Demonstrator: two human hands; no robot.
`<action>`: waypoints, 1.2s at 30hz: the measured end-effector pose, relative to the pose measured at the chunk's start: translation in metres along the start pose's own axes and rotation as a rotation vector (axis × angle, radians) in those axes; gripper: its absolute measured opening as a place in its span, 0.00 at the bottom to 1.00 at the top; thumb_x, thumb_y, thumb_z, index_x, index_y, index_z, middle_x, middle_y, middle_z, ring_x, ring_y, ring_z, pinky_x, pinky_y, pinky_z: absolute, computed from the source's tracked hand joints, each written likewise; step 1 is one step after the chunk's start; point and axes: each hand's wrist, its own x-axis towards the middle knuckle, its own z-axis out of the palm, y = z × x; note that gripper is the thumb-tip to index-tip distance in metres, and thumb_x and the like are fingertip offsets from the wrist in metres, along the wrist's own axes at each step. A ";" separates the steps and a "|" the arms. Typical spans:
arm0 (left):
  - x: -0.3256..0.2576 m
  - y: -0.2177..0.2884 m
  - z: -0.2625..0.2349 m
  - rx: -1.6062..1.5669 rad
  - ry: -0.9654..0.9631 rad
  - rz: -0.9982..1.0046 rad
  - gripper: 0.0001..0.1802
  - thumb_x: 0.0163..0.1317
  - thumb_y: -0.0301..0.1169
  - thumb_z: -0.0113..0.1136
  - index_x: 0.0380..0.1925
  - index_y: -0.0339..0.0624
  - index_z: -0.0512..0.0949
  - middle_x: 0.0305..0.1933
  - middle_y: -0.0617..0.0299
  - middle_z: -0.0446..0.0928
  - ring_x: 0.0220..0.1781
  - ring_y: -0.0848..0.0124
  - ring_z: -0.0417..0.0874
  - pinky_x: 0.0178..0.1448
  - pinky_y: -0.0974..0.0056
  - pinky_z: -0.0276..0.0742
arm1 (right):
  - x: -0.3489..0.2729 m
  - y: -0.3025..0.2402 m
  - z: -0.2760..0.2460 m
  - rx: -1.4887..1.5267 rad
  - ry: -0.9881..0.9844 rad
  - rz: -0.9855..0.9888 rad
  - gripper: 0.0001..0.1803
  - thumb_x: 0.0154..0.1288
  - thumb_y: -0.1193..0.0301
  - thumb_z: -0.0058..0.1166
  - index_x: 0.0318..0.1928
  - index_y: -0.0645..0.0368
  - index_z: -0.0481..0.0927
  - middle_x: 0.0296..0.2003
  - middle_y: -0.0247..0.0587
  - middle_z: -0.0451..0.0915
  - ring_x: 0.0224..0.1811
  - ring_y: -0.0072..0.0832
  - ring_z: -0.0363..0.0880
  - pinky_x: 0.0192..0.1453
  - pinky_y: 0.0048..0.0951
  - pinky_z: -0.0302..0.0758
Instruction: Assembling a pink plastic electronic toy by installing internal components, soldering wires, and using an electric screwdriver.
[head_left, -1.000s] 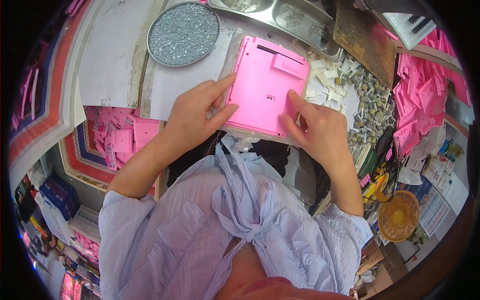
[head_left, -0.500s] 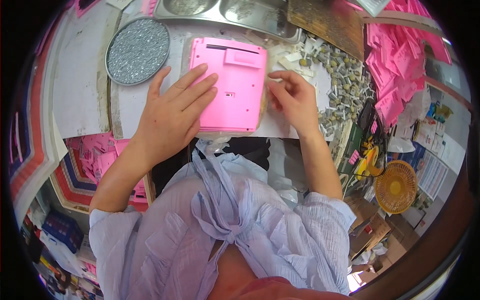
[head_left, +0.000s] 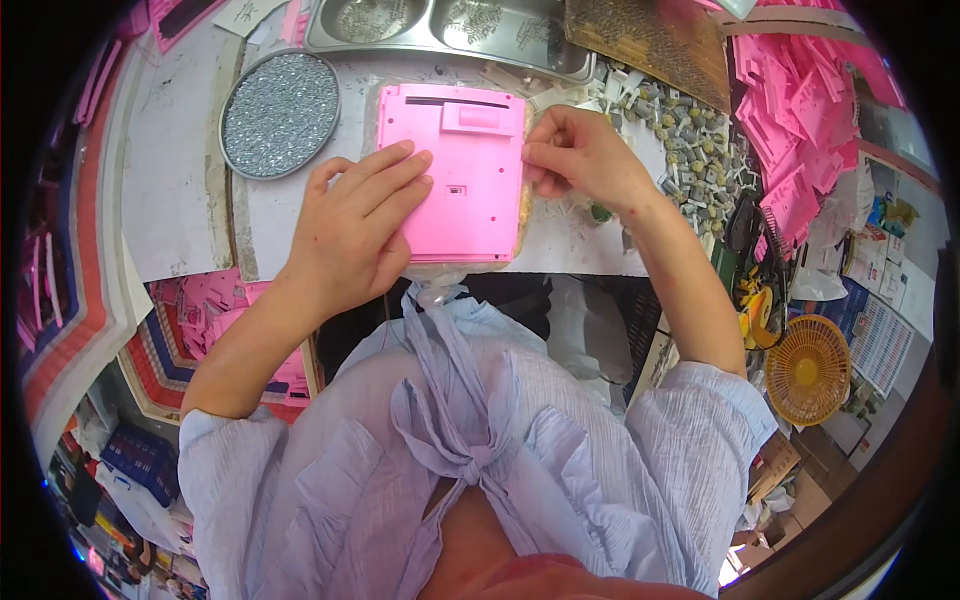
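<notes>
A flat pink plastic panel (head_left: 462, 160) lies face down on a worn pad on the white work table (head_left: 180, 190). My left hand (head_left: 350, 225) rests flat on the panel's left side, fingers spread, pressing it down. My right hand (head_left: 580, 155) pinches the panel's right edge with thumb and fingertips; whether a small part sits between them is hidden.
A round tray of small silver screws (head_left: 280, 115) sits to the left. A steel double tray (head_left: 450, 25) stands behind. Several small grey parts (head_left: 690, 150) and stacked pink panels (head_left: 810, 120) lie right. More pink pieces (head_left: 215, 310) fill a bin below left. A yellow fan (head_left: 808, 370) stands at right.
The panel now lies flat and square on the pad. My left hand has slid onto its face, and my right hand has moved from the panel's front to its right edge.
</notes>
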 end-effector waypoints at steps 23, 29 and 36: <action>-0.013 -0.125 -0.030 0.280 0.364 -0.510 0.08 0.66 0.36 0.66 0.35 0.44 0.86 0.37 0.64 0.84 0.45 0.61 0.83 0.55 0.53 0.67 | 0.162 -0.141 0.141 -1.278 0.162 -1.065 0.12 0.61 0.65 0.55 0.30 0.57 0.89 0.35 0.46 0.89 0.50 0.44 0.82 0.51 0.50 0.77; -0.003 -0.126 -0.030 0.151 0.313 -0.468 0.08 0.68 0.33 0.65 0.37 0.40 0.85 0.35 0.61 0.83 0.37 0.65 0.81 0.47 0.60 0.72 | 0.101 -0.146 0.072 -0.779 0.146 -0.752 0.09 0.64 0.67 0.59 0.36 0.59 0.87 0.32 0.43 0.86 0.40 0.38 0.83 0.45 0.41 0.78; 0.029 -0.054 -0.024 -0.370 0.154 -0.333 0.08 0.68 0.30 0.64 0.38 0.35 0.84 0.33 0.59 0.81 0.33 0.70 0.78 0.39 0.66 0.73 | 0.017 -0.055 -0.007 -0.085 0.245 -0.617 0.07 0.68 0.73 0.64 0.42 0.65 0.88 0.33 0.34 0.87 0.36 0.19 0.81 0.44 0.23 0.77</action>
